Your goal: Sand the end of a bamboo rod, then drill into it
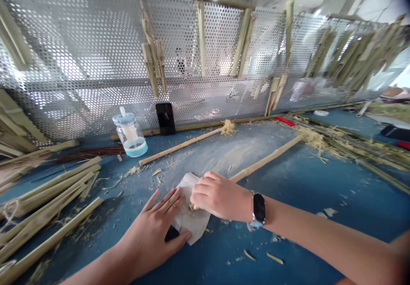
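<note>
My right hand [214,195], with a watch [258,208] on its wrist, is closed around the near part of a thin bamboo stick [269,160]. The stick's near end peeks out below the fingers, over a crumpled white sheet [192,227] that looks like paper or cloth. Pale shavings [314,138] lie around its far end; whether they are attached to it I cannot tell. My left hand [156,225] rests flat on the sheet's left edge, fingers spread. A small dark thing [172,234] shows between its thumb and palm, mostly covered.
Beyond the hands lies another bamboo stick [182,146] with a frayed tuft [228,127]. A lidded jar [130,135] and a phone [165,118] stand by the perforated metal panel [96,63]. Bamboo pieces [54,187] lie left, more strips [381,165] right, on the blue table [282,251].
</note>
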A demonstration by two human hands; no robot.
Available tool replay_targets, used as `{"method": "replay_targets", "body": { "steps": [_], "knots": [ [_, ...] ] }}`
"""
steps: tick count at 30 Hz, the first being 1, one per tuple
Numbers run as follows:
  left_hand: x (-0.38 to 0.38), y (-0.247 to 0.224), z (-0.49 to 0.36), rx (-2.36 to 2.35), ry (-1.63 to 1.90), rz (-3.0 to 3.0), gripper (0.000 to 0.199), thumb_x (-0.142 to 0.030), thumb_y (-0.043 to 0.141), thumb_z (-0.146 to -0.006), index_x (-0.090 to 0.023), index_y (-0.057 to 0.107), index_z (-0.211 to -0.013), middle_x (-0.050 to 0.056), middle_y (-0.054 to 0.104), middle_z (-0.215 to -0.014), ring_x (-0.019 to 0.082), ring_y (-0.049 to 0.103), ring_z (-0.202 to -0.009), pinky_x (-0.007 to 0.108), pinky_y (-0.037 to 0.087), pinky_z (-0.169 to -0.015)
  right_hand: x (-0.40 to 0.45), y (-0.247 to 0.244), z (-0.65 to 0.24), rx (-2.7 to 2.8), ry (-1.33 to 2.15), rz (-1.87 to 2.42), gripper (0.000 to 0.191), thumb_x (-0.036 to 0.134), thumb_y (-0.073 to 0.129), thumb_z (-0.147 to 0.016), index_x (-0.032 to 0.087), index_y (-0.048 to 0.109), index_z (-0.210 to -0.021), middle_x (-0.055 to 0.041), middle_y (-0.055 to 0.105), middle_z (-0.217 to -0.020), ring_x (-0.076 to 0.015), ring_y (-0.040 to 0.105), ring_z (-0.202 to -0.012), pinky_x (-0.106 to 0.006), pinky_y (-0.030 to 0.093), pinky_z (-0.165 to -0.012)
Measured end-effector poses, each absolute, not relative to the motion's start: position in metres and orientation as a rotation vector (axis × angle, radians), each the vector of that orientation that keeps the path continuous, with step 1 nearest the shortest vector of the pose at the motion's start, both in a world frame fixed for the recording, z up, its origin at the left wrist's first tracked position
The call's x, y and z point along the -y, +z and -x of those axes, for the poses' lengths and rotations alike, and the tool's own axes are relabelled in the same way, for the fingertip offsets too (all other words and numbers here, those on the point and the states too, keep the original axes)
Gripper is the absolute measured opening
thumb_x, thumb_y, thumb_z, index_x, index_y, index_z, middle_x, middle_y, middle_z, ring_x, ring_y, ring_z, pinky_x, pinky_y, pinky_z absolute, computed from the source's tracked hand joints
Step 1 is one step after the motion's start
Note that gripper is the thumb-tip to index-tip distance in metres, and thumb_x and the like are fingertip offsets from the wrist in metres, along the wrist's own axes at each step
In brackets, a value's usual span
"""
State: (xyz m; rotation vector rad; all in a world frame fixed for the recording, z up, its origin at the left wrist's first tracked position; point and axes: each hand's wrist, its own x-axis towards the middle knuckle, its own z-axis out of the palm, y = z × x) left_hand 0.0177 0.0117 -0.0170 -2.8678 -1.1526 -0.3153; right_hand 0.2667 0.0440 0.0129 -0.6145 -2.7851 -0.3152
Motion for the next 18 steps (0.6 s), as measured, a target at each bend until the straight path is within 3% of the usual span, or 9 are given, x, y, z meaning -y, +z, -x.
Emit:
{"method": "replay_targets", "body": {
  "steps": [4,8,11,18],
  "knots": [
    [-0.012,-0.016,-0.018,1.143,-0.305,2.878,0.075,-0.057,0.053,-0.091,-0.024,0.028,-0.154,0.008,0.038,-0.152,0.031,0.041,-0.138,0.055,0.028,-0.117,-0.055,0.007,-0.275,2.780,-0.176,0.781,0.018,0.034,0.058,-0.095,0.019,0.061,-0.102,-0.0038,0.066,-0.098,-0.0187,0.055,-0.089,-0.034,0.040,-0.082],
    [-0.012,-0.015,-0.018,1.142,-0.293,2.872,0.075,-0.056,0.052,-0.092,-0.023,0.027,-0.154,0.008,0.038,-0.152,0.031,0.041,-0.138,0.054,0.030,-0.116,-0.061,0.004,-0.281,2.743,-0.104,0.748,0.029,0.043,0.057,-0.094,0.018,0.063,-0.108,-0.0069,0.064,-0.106,-0.0211,0.054,-0.100,-0.036,0.041,-0.091],
    [-0.012,-0.015,-0.018,1.140,-0.267,2.858,0.074,-0.058,0.050,-0.092,-0.023,0.027,-0.154,0.008,0.036,-0.153,0.031,0.041,-0.138,0.054,0.031,-0.115,-0.054,0.003,-0.276,2.731,-0.098,0.716,0.035,0.045,0.055,-0.094,0.016,0.061,-0.113,-0.0073,0.064,-0.104,-0.0205,0.054,-0.096,-0.036,0.043,-0.089],
    [-0.013,-0.016,-0.016,1.115,-0.250,2.836,0.071,-0.060,0.047,-0.093,-0.023,0.032,-0.152,0.007,0.038,-0.152,0.031,0.042,-0.138,0.052,0.034,-0.114,-0.040,0.005,-0.261,2.781,-0.137,0.681,0.022,0.038,0.053,-0.097,0.018,0.064,-0.094,-0.0043,0.064,-0.093,-0.0192,0.056,-0.089,-0.034,0.044,-0.081]
  ]
}}
